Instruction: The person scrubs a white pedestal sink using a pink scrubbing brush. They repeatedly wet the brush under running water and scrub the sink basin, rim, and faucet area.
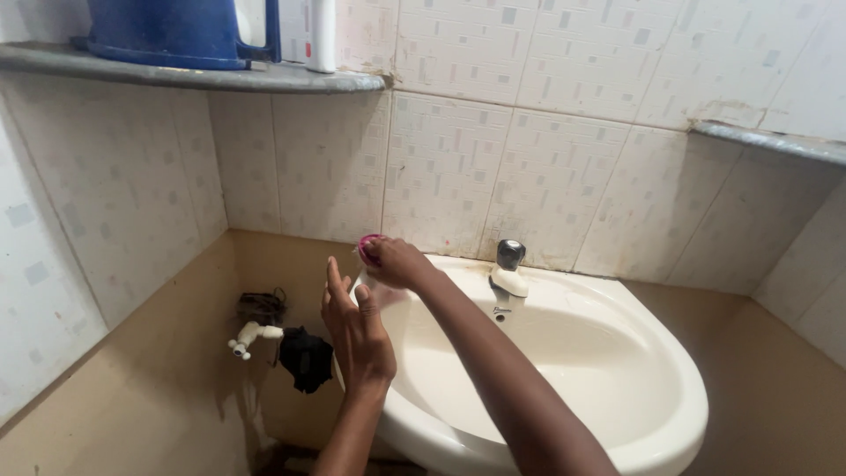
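Two hands: both reach over the far left rim of the white sink (pixel 670 414).
Right hand (pixel 398 263): fingers curled tight round a small pink scrubber (pixel 367 248), pressing it onto the rim by the tiled wall.
Left hand (pixel 357 330): fingers apart and straight, holding nothing, resting at the near left edge of the sink.
Pink scrubber: mostly hidden in the fist, so its shape is unclear; judged light, soft and squeezable, likely slick when wet. Best gripped across its body with the whole palm.
Tap (pixel 508 269): just right of the scrubber, at the far rim.
Below left: white pipe valve (pixel 249 336) and black cloth (pixel 306 357).
Shelf (pixel 264 78): carries a blue jug (pixel 176 31).
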